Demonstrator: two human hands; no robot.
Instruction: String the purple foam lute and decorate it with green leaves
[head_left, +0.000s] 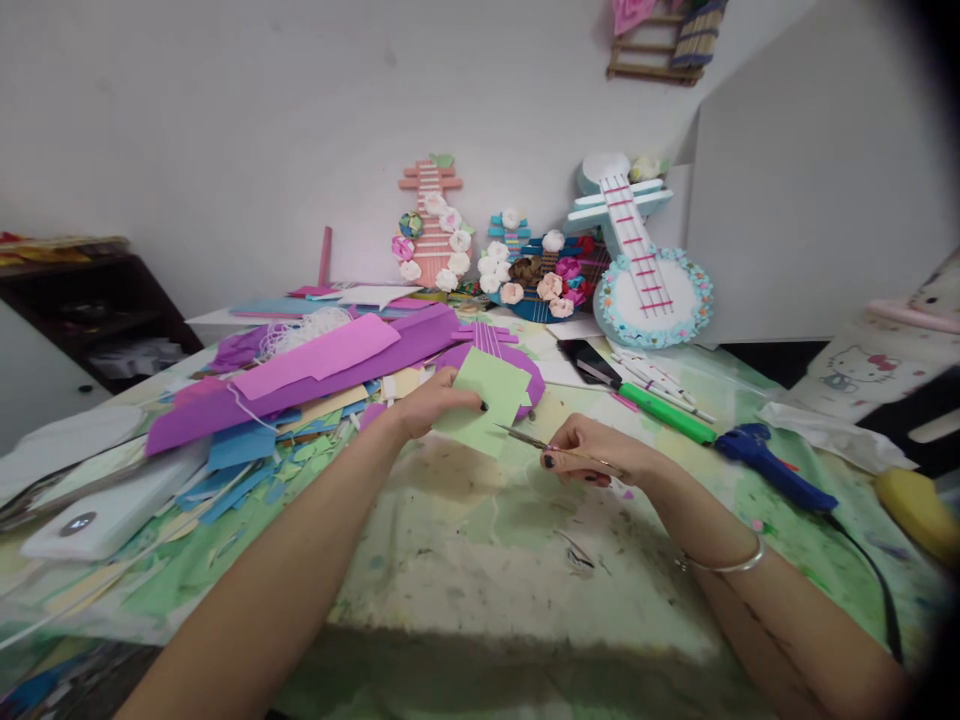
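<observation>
My left hand [431, 403] pinches a light green sheet of paper [487, 385] by its left side, thumb on top. The sheet is held above the table, and its right edge has a notched cut. My right hand [589, 450] is closed around a pair of small scissors [529, 438], whose blades point left toward the sheet's lower right edge. Whether the blades touch the paper I cannot tell. Behind the sheet lies a purple instrument-shaped craft piece [529, 370] with white strings, partly hidden by the paper.
Purple and pink foam sheets [322, 355] and paper scraps cover the left side. A blue hot glue gun [776, 470], a green utility knife [667, 412] and a black phone [587, 360] lie to the right. Decorated instrument crafts [652, 290] stand against the wall.
</observation>
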